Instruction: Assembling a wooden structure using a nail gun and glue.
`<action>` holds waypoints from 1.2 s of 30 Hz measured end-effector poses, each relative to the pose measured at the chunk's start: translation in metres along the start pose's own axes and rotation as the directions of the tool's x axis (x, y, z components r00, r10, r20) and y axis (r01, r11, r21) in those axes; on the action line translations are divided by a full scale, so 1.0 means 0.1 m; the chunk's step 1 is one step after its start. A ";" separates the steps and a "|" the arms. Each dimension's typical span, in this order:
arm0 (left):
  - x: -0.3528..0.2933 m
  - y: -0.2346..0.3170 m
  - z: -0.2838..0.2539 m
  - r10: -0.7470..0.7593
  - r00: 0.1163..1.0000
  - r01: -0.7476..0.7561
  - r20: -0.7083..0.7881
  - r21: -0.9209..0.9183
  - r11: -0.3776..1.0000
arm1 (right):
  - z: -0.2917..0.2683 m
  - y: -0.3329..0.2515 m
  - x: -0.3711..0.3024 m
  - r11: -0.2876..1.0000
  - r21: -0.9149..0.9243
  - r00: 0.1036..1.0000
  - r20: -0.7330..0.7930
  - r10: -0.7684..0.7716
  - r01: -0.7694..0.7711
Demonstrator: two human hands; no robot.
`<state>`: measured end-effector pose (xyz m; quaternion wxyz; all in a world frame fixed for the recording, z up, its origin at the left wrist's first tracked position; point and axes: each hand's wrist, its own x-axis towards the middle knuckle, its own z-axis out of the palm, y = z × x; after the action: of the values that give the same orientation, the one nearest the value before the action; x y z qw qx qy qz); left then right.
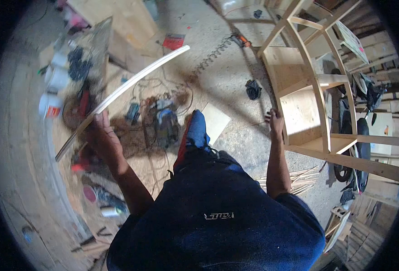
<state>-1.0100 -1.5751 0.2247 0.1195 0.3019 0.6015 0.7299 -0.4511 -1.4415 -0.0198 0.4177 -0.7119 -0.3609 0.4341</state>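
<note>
A long, thin wooden strip (143,76) runs diagonally across the left side, its far part bright in the light. My left hand (106,139) is closed around it near its lower half, over the cluttered bench. At my right, my right hand (276,123) hangs beside the near-left edge of an open wooden cabinet frame (302,113). Its fingers are apart and partly curled, with nothing visible in them. Whether the fingertips touch the frame I cannot tell.
A dark power tool (167,124) with tangled cords sits below the strip. White buckets (50,105) stand at the left. An orange-ended coiled hose (213,56) and a black crumpled bag (253,89) lie on the floor. Loose wood strips (303,178) lie near my right elbow.
</note>
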 end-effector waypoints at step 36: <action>4.09 -3.17 10.38 -0.112 0.621 0.498 0.775 -0.281 0.820 | 2.44 -4.10 7.21 0.577 0.774 0.915 0.389 -0.109 -0.260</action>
<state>-0.7864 -0.4404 0.1431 0.5447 0.4173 0.3498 0.6378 -0.4759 -0.5808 0.0576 0.5952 -0.3528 -0.1667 0.7025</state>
